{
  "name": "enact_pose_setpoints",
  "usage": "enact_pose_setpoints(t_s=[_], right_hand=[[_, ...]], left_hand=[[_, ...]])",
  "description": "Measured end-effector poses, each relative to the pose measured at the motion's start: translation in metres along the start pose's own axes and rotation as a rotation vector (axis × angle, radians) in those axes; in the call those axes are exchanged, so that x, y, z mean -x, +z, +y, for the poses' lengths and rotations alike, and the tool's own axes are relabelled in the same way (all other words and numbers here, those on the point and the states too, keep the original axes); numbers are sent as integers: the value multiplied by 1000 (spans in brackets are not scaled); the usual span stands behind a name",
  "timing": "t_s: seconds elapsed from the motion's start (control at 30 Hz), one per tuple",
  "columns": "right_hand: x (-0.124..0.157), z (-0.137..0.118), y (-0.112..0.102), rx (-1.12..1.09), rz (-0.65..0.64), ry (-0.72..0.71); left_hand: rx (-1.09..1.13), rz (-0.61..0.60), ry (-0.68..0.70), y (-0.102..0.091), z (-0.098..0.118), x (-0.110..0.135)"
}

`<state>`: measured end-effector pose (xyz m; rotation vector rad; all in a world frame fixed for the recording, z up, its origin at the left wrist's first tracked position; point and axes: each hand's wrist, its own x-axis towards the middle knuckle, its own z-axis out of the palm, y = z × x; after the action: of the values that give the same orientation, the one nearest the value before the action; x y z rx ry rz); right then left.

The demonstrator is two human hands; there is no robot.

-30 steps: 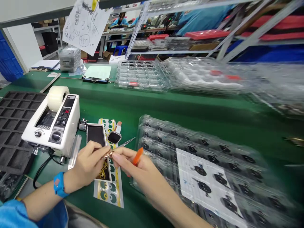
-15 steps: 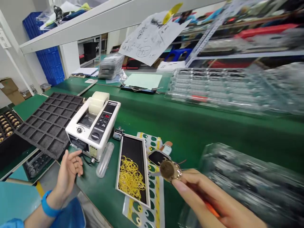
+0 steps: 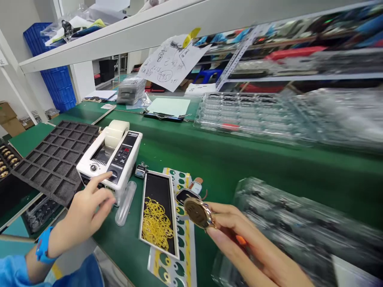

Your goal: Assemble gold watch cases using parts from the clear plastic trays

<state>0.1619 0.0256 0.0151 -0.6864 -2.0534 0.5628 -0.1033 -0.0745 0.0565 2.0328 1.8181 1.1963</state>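
Observation:
My right hand [image 3: 239,233] pinches a round gold watch case [image 3: 197,213] by its edge, with a brown disc facing up. Something small and orange [image 3: 241,240] shows between its fingers; its kind is hidden. My left hand [image 3: 86,209] holds nothing: its index finger reaches out to the round button on the white tape dispenser [image 3: 131,148], and the other fingers are loosely bent. A roll of clear tape [image 3: 117,131] sits on the dispenser. Beyond the watch case lies a dark-faced smartwatch [image 3: 184,196] on a sticker sheet [image 3: 189,249].
A shallow tray [image 3: 176,239] holds yellow rubber bands [image 3: 157,227]. Beside it are a tally counter [image 3: 141,170] and a clear plastic tube [image 3: 125,204]. A black compartment tray [image 3: 54,151] lies left, clear plastic trays [image 3: 278,207] right. A shelf beam [image 3: 119,36] crosses overhead.
My left hand has moved up from in front of the tape dispenser, its index finger now at the button. The watch case has shifted left and tilted; the whole view has turned slightly.

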Motion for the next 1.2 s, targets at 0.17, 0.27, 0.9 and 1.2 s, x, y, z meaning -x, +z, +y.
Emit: enact_pose_setpoints(t_s=[0.17,0.27,0.9,1.2], right_hand=[[-6,-3,-9,-143,-59,137],[-8,-4,-13,-293,-135,331],[-3,13,-5,-871,-366,704],[-2,14,-4,-894,-381,629]], left_hand=[[97,-3,54,4,15,-26],[352,-158,72,26,26,-35],[731,-636,-238,94,16,-56],[605,-579,-164,96,11,-52]])
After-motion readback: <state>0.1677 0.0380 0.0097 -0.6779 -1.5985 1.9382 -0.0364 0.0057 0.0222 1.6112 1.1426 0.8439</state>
